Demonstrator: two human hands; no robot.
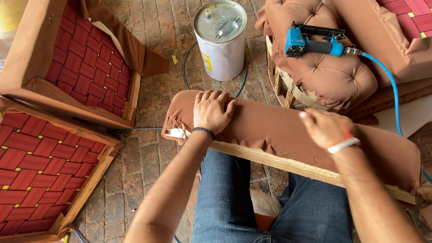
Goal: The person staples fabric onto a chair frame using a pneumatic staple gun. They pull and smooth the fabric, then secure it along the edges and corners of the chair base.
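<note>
A long brown padded panel (293, 133) on a wooden rail lies across the person's lap. The left hand (212, 109) presses flat on it, fingers spread; the right hand (324, 127) pinches its fabric. Behind stands a white metal can (221, 40) with a yellow label (206, 61), and a blue staple gun (314, 42) rests on a tufted cushion (329, 74).

Padded panel (283, 128) brown fabric, pale wood edge. Seat frames (41, 180) red webbing, yellow flecks. Staple gun (314, 42) blue-black, hose (392, 86) blue. Can (221, 40) white, silver lid.

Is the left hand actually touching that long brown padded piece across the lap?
Touching. The head view shows the left hand lying palm-down on the brown padded piece, fingers spread flat on the fabric with no gap.
</note>
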